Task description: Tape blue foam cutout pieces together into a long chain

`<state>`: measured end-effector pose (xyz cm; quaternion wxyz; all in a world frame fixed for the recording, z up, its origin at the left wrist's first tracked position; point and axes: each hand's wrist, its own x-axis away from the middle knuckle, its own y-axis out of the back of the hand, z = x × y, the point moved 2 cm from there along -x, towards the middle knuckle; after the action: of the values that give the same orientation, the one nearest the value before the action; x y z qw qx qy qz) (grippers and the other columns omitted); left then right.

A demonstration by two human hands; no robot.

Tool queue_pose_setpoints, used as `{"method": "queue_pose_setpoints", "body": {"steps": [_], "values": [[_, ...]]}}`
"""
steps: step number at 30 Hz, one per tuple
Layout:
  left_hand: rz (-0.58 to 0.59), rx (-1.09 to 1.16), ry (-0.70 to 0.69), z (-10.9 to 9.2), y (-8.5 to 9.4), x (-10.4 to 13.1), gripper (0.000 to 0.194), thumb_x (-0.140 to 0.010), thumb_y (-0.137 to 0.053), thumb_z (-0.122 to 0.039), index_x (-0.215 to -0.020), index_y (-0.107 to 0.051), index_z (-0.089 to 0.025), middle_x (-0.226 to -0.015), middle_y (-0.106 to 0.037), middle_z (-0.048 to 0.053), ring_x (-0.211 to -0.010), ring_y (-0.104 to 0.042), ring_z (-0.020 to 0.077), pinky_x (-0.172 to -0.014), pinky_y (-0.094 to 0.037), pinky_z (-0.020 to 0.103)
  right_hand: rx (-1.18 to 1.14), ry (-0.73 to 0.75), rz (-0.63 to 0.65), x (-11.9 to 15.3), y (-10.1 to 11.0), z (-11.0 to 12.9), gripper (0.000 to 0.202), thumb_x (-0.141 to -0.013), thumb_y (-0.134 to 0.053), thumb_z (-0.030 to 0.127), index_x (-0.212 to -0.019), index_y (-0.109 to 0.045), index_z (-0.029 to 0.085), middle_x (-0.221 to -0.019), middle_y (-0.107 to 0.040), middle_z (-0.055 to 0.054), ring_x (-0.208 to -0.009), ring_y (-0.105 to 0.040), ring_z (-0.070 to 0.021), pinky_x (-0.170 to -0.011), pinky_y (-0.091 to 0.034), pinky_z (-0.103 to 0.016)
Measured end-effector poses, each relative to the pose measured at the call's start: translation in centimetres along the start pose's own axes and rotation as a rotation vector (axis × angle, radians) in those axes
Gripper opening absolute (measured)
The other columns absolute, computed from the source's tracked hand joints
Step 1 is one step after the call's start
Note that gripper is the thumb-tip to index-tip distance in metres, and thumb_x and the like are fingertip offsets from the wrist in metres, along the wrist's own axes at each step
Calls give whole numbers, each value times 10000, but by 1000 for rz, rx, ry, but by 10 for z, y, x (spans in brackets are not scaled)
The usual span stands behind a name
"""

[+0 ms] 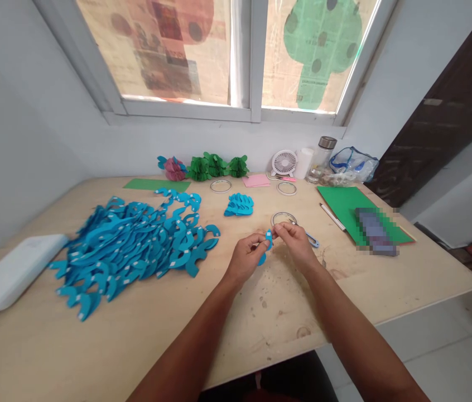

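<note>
My left hand point(245, 258) pinches a curved blue paper piece point(263, 258) with a small white patch near its top end. Close beside it, my right hand point(295, 241) has thumb and forefinger pressed together at the piece's upper edge; anything between those fingertips is too small to name. A roll of tape point(283, 215) lies just behind the right fingers, and a blue utility knife point(313, 241) sticks out past that hand. To the left spreads a big heap of similar blue paper pieces point(135, 240), many with white patches. A smaller blue stack point(239, 205) lies ahead.
Two more tape rolls lie behind, one point(221, 186) left and one point(287, 188) right. Green folded-paper shapes point(215, 166), a small fan point(284, 162) and a glass bottle point(322, 159) line the wall. Green sheets point(347, 204), a pen point(332, 216) and a white power bank point(20, 268) flank the table.
</note>
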<state>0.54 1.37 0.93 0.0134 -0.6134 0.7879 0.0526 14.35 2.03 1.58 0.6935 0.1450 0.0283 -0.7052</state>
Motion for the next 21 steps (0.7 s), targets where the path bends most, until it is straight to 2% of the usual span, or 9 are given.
{"method": "queue_pose_setpoints", "body": {"steps": [5, 10, 14, 21], "values": [[-21, 353, 186, 3, 4, -1, 210, -678, -615, -372, -673, -604, -162, -811, -662, 57, -731, -579, 165, -658, -426, 277, 12, 18, -145, -3, 4, -7, 291, -807, -490, 429, -739, -629, 183, -734, -636, -38, -736, -583, -172, -723, -453, -303], [28, 664, 270, 6, 6, -3, 213, -673, -637, -359, -725, -596, -157, -906, -677, 103, -867, -616, 220, -727, -459, 324, 62, 4, -153, -4, 4, -10, 206, -778, -523, 360, -756, -628, 184, -770, -643, -35, -758, -590, -171, -720, -452, -295], [26, 737, 295, 7, 8, -3, 192, -690, -626, -334, -776, -603, -164, -910, -683, 99, -901, -621, 233, -748, -467, 347, 114, -23, -120, -4, 4, -10, 160, -753, -539, 304, -763, -637, 179, -770, -649, -34, -742, -583, -168, -705, -443, -294], [6, 703, 283, 10, 9, -5, 218, -696, -614, -362, -782, -611, -162, -906, -688, 99, -896, -626, 230, -748, -468, 345, 198, -15, -59, -3, 2, -11, 150, -736, -542, 289, -739, -644, 179, -732, -653, -16, -678, -559, -150, -650, -425, -271]]}}
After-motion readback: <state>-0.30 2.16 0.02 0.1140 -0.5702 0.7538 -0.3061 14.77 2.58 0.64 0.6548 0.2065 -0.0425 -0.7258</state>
